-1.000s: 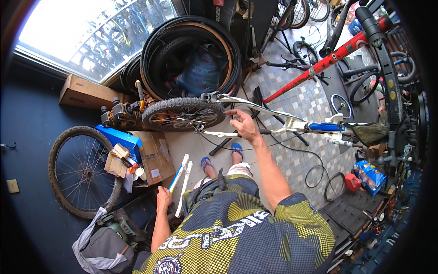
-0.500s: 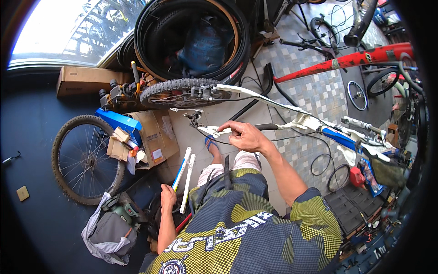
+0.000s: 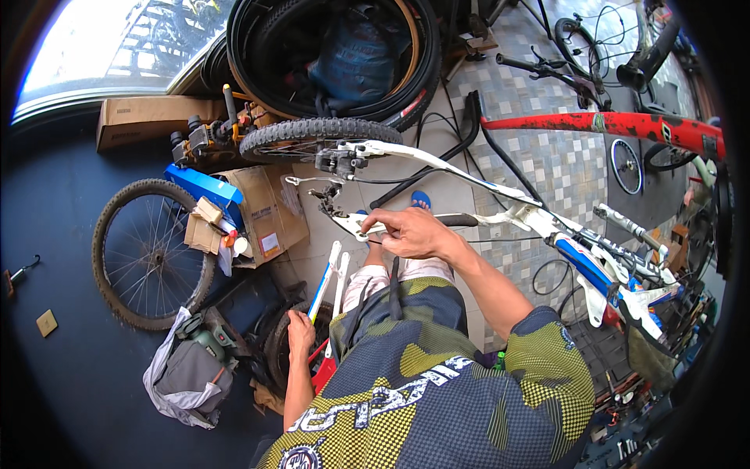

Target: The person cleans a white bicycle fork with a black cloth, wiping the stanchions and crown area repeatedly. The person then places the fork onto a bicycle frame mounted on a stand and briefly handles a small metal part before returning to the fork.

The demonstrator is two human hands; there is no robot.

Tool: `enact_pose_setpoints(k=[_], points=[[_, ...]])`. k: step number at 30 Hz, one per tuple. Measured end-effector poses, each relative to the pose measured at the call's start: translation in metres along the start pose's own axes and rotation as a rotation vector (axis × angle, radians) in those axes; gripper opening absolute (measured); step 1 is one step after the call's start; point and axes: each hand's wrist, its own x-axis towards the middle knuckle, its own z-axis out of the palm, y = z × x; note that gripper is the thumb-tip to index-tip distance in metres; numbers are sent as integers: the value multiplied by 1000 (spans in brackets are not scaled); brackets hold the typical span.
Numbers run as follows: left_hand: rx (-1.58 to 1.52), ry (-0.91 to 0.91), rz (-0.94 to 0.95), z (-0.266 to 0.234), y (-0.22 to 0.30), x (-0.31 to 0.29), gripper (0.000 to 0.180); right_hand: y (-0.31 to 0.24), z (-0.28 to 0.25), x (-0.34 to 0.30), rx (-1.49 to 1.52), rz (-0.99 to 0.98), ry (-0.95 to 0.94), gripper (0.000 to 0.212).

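My left hand (image 3: 301, 334) is closed round the lower end of a forked frame stay (image 3: 322, 283), white with blue and yellow. Its two slim arms point up and away from me, beside my left thigh. My right hand (image 3: 410, 233) is at the rear end of a white bike frame (image 3: 469, 184), its fingers curled and the index fingertip on the lower stay's end. What the thumb touches there is hidden. A derailleur (image 3: 328, 202) hangs by that end. The frame's upper stay runs to a brake caliper (image 3: 341, 160) beside a knobby wheel (image 3: 312, 137).
A loose wheel (image 3: 152, 254) leans at the left near cardboard boxes (image 3: 266, 211) and a grey bag (image 3: 187, 383). Stacked tyres (image 3: 426, 74) stand at the far side. A red frame tube (image 3: 594, 123) crosses at right. Cables (image 3: 551, 277) lie on the tiled floor.
The view has shifted, and both feet now show. My right hand has moved slightly left along the stay end. My left hand still holds the forked stay, which sits a little farther right.
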Motion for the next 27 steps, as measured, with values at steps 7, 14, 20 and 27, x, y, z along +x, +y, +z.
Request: enact_pose_setpoints(k=[7,14,20,27], points=[[-28,9,-29,2,8,-6,25,8,3,3,-39,-53,-12,42],[-27,22,-37,8,7,-13,27,14,5,10,349,-17,-121,36],[-63,-7,-79,17,3,-19,31,9,-11,-3,1153,306,-226,39],[-66,-5,-81,24,3,-23,32,-5,-4,-5,423,144,-121,46]])
